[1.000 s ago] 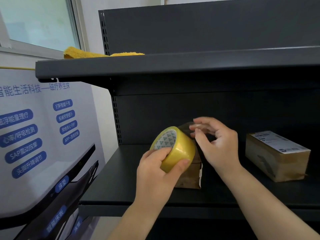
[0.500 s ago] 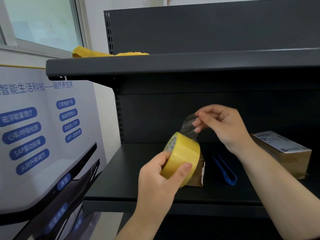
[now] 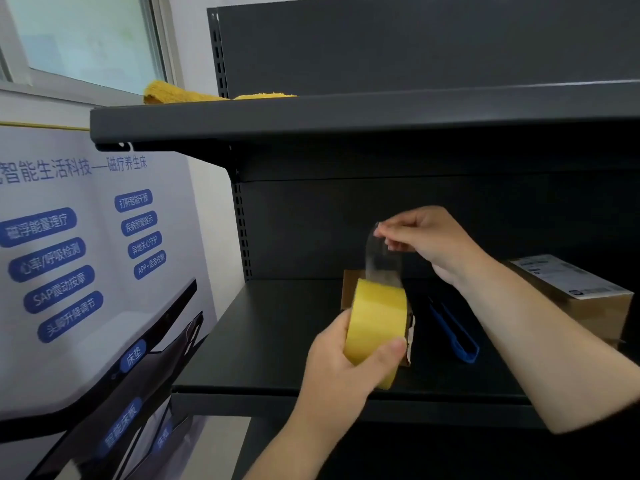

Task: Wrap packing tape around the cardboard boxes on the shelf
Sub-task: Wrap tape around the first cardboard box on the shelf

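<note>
- The shelf [image 3: 277,341] is occupied by two boxes: one box [image 3: 349,289] stands mostly hidden behind the roll, and a labelled box [image 3: 585,303] lies at the right, well apart from it. A blue cutter [image 3: 453,334] lies between them.
- The roll [image 3: 375,327] is gripped by the left hand [image 3: 343,372], thumb across its face, in front of the nearer box.
- The strip [image 3: 382,261] is pinched at its free end by the right hand [image 3: 429,240] and is drawn up from the roll.
- No tape appears to be stuck to either box yet.
- If slack is allowed, the strip may fold on itself and stick.
- If the strip is pulled askew, it may be laid crooked or torn.
- The light box may be dragged by the adhesive, since it is held by nothing.
</note>
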`<action>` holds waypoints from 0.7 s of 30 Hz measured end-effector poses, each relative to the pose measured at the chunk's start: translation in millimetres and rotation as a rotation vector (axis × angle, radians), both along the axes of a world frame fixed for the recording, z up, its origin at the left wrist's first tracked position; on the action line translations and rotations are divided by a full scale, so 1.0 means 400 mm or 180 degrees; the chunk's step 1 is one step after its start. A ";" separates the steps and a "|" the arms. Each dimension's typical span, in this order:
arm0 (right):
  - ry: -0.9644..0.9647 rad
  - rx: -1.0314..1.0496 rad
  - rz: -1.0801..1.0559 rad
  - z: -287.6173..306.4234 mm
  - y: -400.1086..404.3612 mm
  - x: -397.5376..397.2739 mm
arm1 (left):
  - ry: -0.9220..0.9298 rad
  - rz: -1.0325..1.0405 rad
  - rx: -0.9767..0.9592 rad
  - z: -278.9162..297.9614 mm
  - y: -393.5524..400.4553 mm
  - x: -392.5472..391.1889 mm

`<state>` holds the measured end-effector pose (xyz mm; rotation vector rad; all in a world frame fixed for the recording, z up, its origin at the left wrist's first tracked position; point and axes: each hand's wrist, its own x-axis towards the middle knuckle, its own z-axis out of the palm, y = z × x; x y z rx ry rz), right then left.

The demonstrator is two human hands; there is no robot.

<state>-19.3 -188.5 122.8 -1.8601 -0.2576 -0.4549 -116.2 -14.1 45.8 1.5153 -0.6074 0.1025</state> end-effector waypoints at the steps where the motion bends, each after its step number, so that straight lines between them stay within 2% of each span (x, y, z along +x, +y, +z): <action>1: 0.0043 0.0127 -0.0111 0.003 -0.005 0.021 | 0.0209 0.0069 -0.0121 -0.002 -0.010 0.003; 2: 0.0077 0.0153 -0.0206 0.006 -0.011 0.043 | 0.0452 0.0045 -0.0259 -0.001 -0.019 0.002; 4: 0.0176 -0.0209 -0.0282 0.005 -0.023 0.089 | 0.0728 -0.0025 -0.0384 0.001 -0.028 0.000; 10: 0.0992 -0.0856 -0.0163 -0.032 -0.034 0.184 | 0.0716 -0.0149 -0.0044 -0.003 -0.018 0.023; 21: 0.1251 -0.0857 -0.0389 -0.097 -0.055 0.236 | 0.1082 -0.0369 -0.0221 0.007 -0.040 0.049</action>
